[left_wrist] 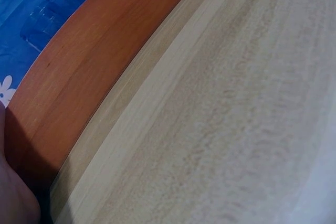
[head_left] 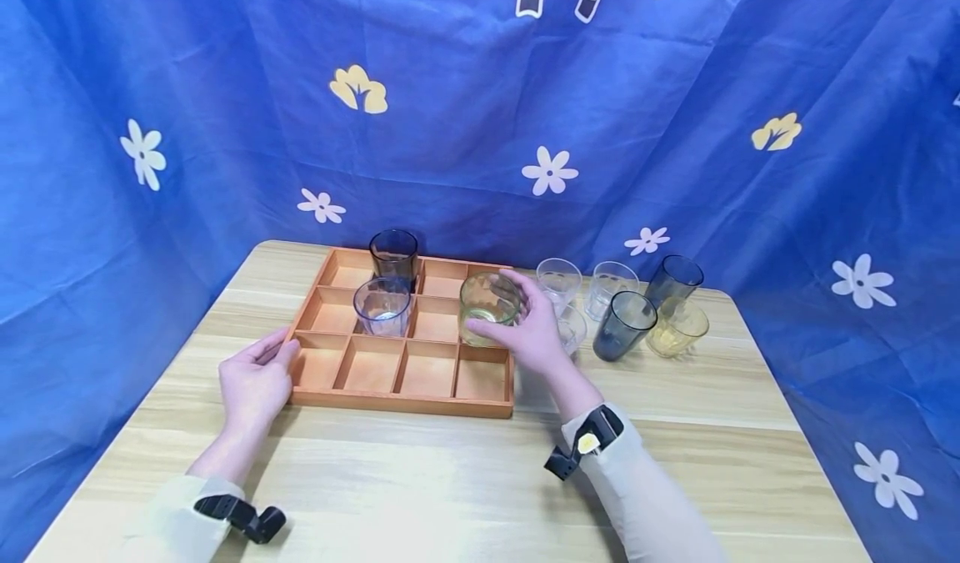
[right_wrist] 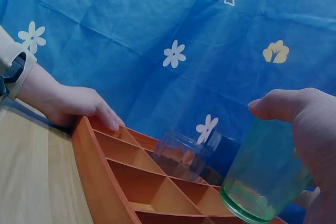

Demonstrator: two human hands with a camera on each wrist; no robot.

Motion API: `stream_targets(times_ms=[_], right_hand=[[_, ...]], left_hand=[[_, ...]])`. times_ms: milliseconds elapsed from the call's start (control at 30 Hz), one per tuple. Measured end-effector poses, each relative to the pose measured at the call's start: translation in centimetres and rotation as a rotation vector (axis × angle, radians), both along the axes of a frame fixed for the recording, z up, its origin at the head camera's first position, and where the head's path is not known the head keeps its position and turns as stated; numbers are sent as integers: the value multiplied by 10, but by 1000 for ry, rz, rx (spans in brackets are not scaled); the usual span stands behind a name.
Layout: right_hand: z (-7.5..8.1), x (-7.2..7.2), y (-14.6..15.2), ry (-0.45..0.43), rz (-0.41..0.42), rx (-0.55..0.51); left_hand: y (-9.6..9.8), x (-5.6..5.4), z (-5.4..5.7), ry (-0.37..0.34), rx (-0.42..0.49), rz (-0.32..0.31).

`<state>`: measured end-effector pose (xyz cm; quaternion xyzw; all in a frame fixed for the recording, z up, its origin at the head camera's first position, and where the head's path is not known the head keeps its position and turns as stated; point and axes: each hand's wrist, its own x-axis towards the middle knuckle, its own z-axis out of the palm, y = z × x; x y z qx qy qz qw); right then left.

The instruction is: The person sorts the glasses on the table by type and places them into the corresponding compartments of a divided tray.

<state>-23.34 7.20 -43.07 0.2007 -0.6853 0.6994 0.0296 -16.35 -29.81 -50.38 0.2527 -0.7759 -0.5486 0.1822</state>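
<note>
Right hand (head_left: 538, 334) grips green glass (head_left: 482, 298) round side wall, sensible hold; glass likely slippery, stiff, breakable. Left hand (head_left: 258, 379) holds tray (head_left: 397, 403) edge.

The cup (right_wrist: 262, 174) looks glassy; the tray (head_left: 405, 404), smooth wood.

A see-through green glass (head_left: 480, 300), mouth up, is gripped by the right hand (head_left: 536, 335) at the right side of the tray (head_left: 401, 403) — orange-brown, divided in twelve, lying flat — whose left edge the left hand (head_left: 257, 381) holds.
</note>
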Motion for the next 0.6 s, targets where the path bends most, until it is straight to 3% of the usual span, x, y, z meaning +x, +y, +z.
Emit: stream_targets(times_ms=[600], right_hand=[[-13,-16,-33,8,10,28]], left_hand=[[-1,-1,-4,2,6,2]])
